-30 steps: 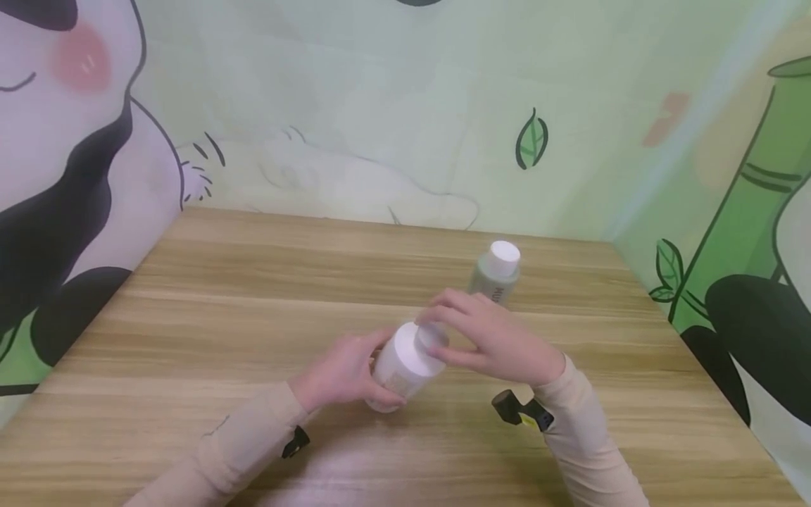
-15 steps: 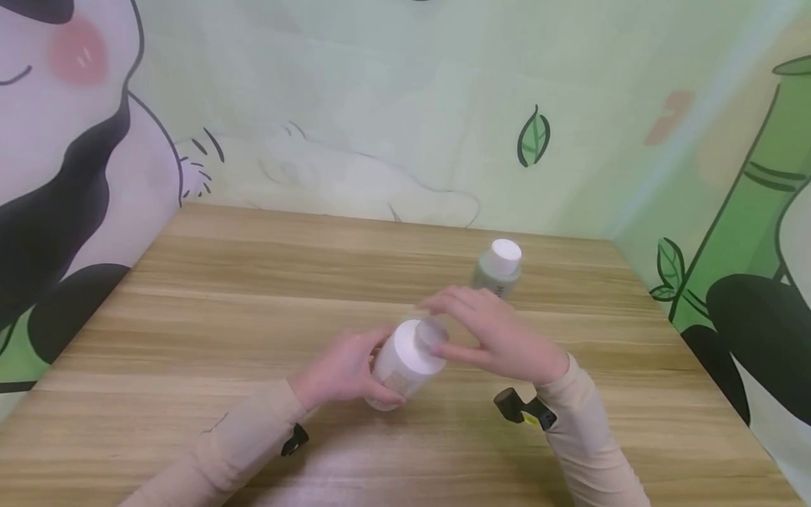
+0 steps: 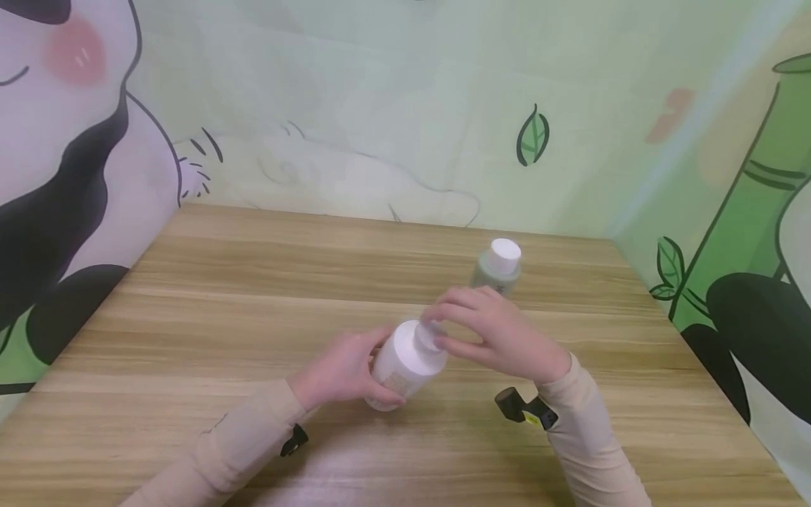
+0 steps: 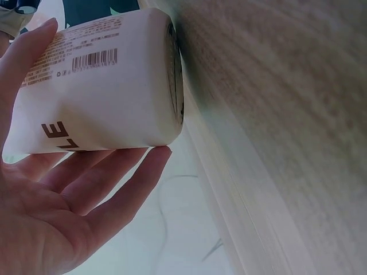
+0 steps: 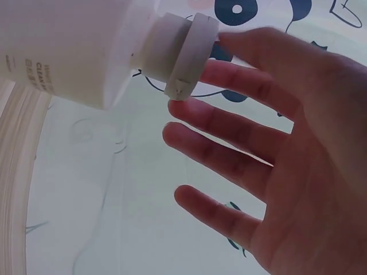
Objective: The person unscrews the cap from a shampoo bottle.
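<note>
Panda-decorated walls (image 3: pixel 380 91) enclosed a wood-grain table (image 3: pixel 253 303), near whose middle the curled left hand (image 3: pixel 342 370) and the right hand (image 3: pixel 503 341), outer fingers loosely spread, held a tilted white bottle (image 3: pixel 405 360) in front of a standing grey-green bottle (image 3: pixel 497 272), right thumb and fingertips pinching the held one's cap (image 5: pixel 192 57).

Wht btl (image 3: pixel 408 362) w/ cap (image 5: pixel 194 56), tilted in L hand (image 3: pixel 338 370).

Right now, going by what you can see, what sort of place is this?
Probably an indoor corner dressed up as a set, perhaps for filming or play. The clues are the backdrop with its cartoon panda and green bamboo, standing around a wood-grain table.
</note>
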Available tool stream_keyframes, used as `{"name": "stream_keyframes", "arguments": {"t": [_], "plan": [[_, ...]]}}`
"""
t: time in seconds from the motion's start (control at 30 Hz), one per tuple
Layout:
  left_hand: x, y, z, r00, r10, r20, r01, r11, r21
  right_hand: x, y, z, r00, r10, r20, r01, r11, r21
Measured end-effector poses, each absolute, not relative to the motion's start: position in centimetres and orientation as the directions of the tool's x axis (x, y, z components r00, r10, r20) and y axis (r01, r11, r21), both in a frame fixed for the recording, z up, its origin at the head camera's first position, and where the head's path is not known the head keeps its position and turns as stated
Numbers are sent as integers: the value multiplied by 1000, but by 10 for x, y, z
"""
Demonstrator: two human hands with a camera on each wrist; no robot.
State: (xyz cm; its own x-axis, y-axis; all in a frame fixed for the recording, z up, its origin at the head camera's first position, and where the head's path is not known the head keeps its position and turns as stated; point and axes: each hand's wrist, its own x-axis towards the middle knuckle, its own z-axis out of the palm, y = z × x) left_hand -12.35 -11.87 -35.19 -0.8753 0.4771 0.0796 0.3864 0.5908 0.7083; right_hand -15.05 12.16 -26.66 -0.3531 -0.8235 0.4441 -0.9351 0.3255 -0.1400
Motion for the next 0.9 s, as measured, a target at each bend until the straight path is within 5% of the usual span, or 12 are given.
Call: {"name": "stream_keyframes", "arguments": {"t": [0.47, 0.73, 0.9], "plan": [[-124, -119, -353, -876, 476, 74, 375, 576, 726, -149, 125, -264, -271, -881, 388, -962, 236, -135], [-123, -119, -352, -876, 474, 90, 389, 584, 712, -149, 122, -264, -368, -827, 425, -930, 332, -160], [-123, -119, -351, -882, 466, 70, 374, 599, 708, -147, 121, -263, -367, -816, 447, -929, 350, -122]]}}
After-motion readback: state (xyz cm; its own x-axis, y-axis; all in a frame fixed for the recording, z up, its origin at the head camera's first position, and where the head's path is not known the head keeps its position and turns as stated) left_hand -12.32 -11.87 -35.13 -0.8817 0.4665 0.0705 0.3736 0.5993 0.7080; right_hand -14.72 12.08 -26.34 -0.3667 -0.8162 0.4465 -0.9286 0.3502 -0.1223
